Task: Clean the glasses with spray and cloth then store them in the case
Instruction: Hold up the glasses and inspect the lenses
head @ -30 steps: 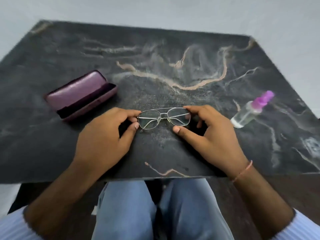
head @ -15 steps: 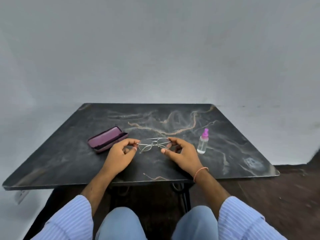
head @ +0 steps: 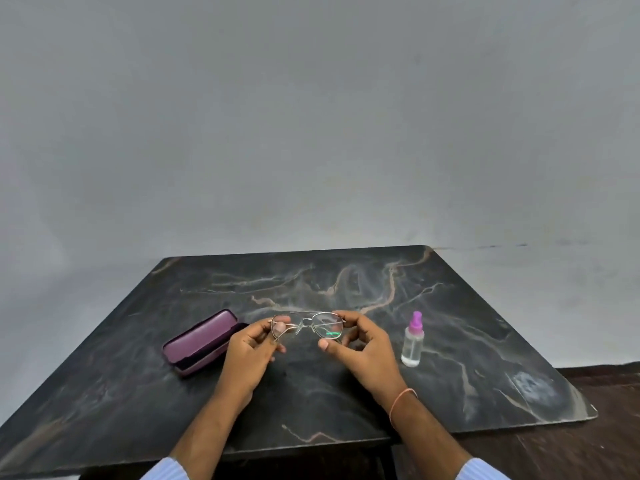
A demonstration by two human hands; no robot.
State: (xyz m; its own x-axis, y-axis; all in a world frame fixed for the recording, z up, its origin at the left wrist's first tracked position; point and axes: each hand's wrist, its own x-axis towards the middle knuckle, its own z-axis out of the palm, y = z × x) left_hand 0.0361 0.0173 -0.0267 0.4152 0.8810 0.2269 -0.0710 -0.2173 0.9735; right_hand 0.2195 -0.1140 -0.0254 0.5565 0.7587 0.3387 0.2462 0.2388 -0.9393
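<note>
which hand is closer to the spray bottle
Right. The right hand holds the glasses just left of the spray bottle; the left hand is farther left, by the case.

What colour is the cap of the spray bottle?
The cap of the spray bottle is pink-purple, seen in the head view.

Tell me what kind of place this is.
Probably a plain room at home, set up as a small work spot. A dark marble-patterned table stands against a bare grey wall, holding only an open purple glasses case and a small spray bottle.
</note>
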